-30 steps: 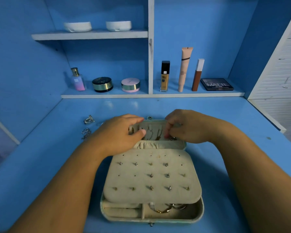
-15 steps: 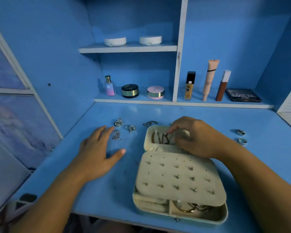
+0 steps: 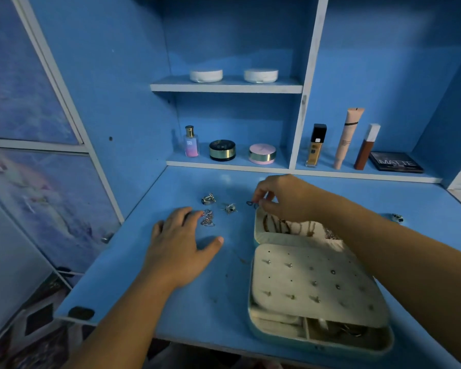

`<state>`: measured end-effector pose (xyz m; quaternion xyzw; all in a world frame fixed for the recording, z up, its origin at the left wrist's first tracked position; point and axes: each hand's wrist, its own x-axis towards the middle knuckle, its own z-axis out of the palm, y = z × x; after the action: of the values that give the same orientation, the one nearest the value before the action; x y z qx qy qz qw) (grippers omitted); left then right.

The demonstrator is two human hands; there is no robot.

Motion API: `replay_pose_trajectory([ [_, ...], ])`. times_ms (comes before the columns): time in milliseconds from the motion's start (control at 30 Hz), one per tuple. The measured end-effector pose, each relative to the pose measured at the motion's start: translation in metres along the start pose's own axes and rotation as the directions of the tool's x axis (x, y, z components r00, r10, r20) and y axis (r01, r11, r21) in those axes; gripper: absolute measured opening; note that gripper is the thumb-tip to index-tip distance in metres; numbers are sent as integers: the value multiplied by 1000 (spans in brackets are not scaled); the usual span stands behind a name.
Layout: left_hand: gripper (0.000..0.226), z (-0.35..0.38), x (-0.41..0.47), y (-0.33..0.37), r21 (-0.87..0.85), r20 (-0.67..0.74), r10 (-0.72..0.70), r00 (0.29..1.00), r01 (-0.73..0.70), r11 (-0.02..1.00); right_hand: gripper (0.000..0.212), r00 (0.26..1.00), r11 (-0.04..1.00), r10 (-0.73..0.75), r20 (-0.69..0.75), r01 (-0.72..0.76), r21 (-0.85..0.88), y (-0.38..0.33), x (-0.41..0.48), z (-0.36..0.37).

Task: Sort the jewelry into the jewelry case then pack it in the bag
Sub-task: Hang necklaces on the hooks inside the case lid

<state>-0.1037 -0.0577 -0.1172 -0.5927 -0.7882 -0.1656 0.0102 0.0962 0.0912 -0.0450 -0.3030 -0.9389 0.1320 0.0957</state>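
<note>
Reaching out of the lid pocket it was working in half a second ago, the right hand [image 3: 288, 201] has crossed to the tabletop [image 3: 171, 302] just beyond the far left corner of the jewelry case [image 3: 330, 347]. Its grip appears to be closed on a small dark chain [image 3: 250, 203], pinched between thumb and forefinger with one loop showing. The chain looks light, limp and prone to tangling. It is probably best taken by one end or the clasp so it hangs free on its way into the lid pocket [image 3: 285, 226], where other necklaces already hang. The case lies open near the front edge, its earring panel [image 3: 314, 283] folded over the lower tray. The left hand [image 3: 181, 249] has hardly shifted. Its grip is released and the fingers are spread flat on the tabletop, the fingertips beside a heap of silver chain [image 3: 207, 218]. Two silver rings [image 3: 208, 199] [image 3: 229, 208] lie just behind that heap, and another ring [image 3: 397, 217] sits well apart past the right forearm. Several pieces are still unsorted, and no bag is in view. On the shelf behind stand a perfume bottle [image 3: 191, 141], a foundation bottle [image 3: 316, 145] and an eyeshadow palette [image 3: 395, 161].
</note>
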Motion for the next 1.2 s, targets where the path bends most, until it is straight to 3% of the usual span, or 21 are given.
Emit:
replay_pose_trajectory([
  [167,91,1,5,-1,1,-2,12,1000,-12,1000,27,985,981,144,96,-129,-145,11,40,9],
  [267,88,2,7,-2,-12,-5,22,1000,-22,1000,21,973,965,211,95,-192,-179,16,52,7],
  [467,85,3,7,-2,-12,-24,27,999,-27,1000,22,961,935,251,112,-211,-285,14,58,11],
  [600,81,2,7,-2,-21,-25,23,999,-24,999,19,965,953,203,165,-156,-260,17,55,3],
  [733,84,2,7,-1,-37,-28,22,999,-23,999,14,973,949,189,130,-147,-281,18,53,5],
  [867,73,4,7,-2,-42,-28,21,999,-22,999,9,975,951,194,109,-160,-264,18,49,4],
  [1033,71,3,8,-3,-50,-28,16,999,-17,999,21,962,940,239,134,-194,-281,17,48,10],
  [1200,69,3,9,-3,-70,-34,6,999,-9,997,20,952,955,293,88,-287,-76,19,42,-1],
])
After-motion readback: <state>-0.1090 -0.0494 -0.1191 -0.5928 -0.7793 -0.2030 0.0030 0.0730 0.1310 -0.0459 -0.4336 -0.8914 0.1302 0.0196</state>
